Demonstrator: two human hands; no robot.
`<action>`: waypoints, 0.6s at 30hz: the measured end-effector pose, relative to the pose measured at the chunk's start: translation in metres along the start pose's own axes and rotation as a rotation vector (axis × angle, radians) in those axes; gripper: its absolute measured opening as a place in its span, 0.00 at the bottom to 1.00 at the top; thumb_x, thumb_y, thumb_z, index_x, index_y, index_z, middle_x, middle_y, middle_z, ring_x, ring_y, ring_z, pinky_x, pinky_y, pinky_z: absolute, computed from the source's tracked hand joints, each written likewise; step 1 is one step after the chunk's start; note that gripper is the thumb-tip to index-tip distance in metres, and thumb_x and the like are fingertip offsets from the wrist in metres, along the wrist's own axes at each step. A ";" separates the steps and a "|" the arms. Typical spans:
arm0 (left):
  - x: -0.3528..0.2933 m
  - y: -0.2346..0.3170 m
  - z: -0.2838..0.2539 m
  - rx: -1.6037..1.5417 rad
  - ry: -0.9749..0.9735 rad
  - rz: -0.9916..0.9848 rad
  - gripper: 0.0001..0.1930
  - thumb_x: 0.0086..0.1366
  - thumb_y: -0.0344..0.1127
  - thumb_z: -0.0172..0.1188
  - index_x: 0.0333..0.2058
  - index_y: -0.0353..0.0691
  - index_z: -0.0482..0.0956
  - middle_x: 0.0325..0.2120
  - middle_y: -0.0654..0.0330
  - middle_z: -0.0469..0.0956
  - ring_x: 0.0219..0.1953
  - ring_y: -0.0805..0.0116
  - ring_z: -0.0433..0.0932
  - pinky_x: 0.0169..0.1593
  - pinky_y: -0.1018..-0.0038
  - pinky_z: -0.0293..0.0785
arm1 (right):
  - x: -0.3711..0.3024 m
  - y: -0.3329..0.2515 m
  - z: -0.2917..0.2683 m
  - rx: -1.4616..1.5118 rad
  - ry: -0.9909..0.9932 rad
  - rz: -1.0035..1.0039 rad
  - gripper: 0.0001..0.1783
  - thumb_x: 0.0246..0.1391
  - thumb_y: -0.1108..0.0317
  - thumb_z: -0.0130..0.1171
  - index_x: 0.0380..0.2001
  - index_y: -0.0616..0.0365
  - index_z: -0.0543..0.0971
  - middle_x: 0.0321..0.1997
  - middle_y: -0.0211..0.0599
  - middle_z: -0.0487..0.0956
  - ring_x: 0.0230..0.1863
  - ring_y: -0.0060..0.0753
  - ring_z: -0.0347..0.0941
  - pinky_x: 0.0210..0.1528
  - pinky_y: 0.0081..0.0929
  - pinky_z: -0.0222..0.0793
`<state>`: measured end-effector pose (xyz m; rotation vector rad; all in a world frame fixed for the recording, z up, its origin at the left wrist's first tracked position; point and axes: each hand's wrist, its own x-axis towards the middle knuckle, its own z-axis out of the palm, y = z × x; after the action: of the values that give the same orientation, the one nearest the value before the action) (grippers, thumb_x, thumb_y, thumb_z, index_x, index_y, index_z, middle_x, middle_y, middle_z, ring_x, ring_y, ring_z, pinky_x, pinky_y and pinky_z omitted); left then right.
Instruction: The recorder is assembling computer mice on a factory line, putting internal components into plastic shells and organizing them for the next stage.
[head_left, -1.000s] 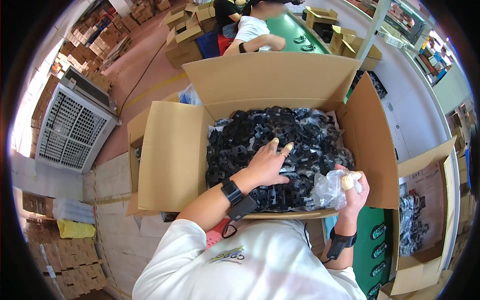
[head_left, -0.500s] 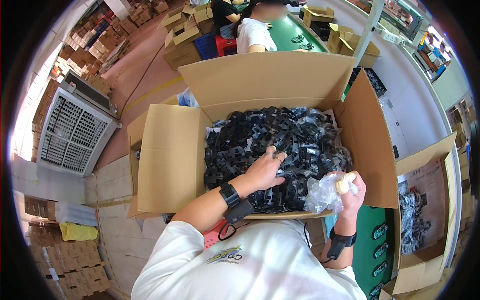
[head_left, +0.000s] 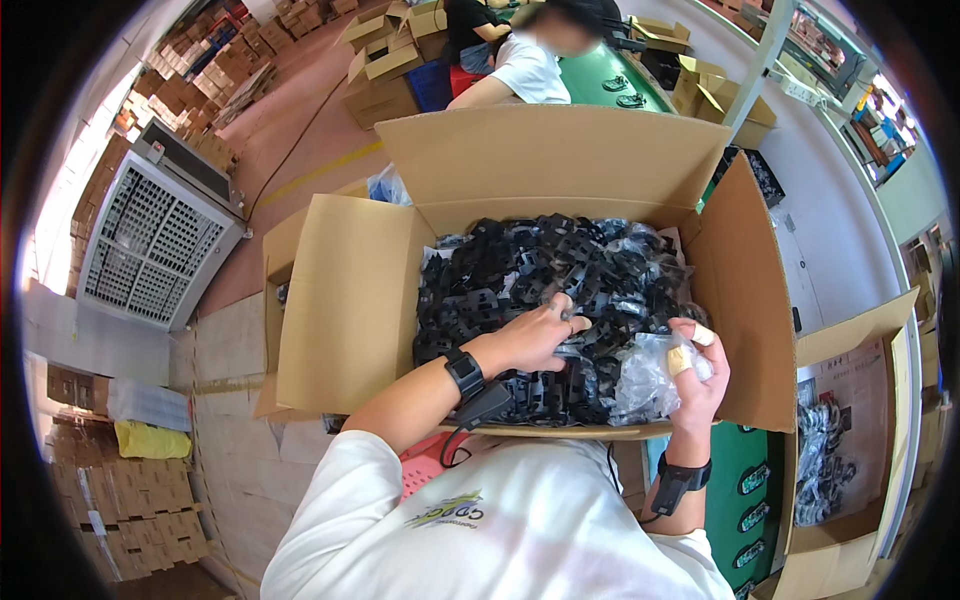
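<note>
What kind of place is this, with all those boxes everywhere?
Probably a factory or packing workshop. There are stacked boxes, a long green worktop with small black things set out along it, and a big open box full of black parts.

Bright light glints off the plastic bag, with fisheye bending toward black corners.
</note>
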<state>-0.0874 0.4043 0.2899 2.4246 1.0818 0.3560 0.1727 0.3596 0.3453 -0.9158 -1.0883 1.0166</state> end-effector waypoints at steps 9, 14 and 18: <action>-0.008 0.000 -0.014 -0.193 0.255 -0.180 0.28 0.47 0.31 0.69 0.49 0.44 0.72 0.48 0.48 0.70 0.45 0.41 0.77 0.47 0.56 0.78 | -0.002 0.012 -0.025 0.106 -0.223 0.103 0.07 0.56 0.70 0.62 0.34 0.63 0.80 0.28 0.31 0.80 0.27 0.17 0.71 0.31 0.17 0.66; -0.026 0.016 -0.047 0.091 0.659 -0.207 0.30 0.45 0.28 0.72 0.49 0.42 0.72 0.51 0.51 0.72 0.47 0.44 0.78 0.48 0.59 0.79 | -0.009 -0.004 -0.009 -0.029 -0.159 0.104 0.05 0.55 0.76 0.62 0.35 0.63 0.80 0.33 0.36 0.83 0.30 0.19 0.74 0.36 0.18 0.70; -0.036 0.020 -0.051 -0.038 0.916 -0.202 0.31 0.44 0.21 0.72 0.49 0.42 0.71 0.49 0.49 0.75 0.48 0.48 0.79 0.51 0.62 0.78 | -0.014 -0.003 -0.001 -0.049 -0.189 0.130 0.12 0.53 0.80 0.60 0.43 0.64 0.81 0.43 0.40 0.83 0.42 0.25 0.77 0.46 0.23 0.72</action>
<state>-0.1194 0.3809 0.3422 2.0774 1.6195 1.4806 0.1726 0.3451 0.3439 -0.9538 -1.2281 1.2077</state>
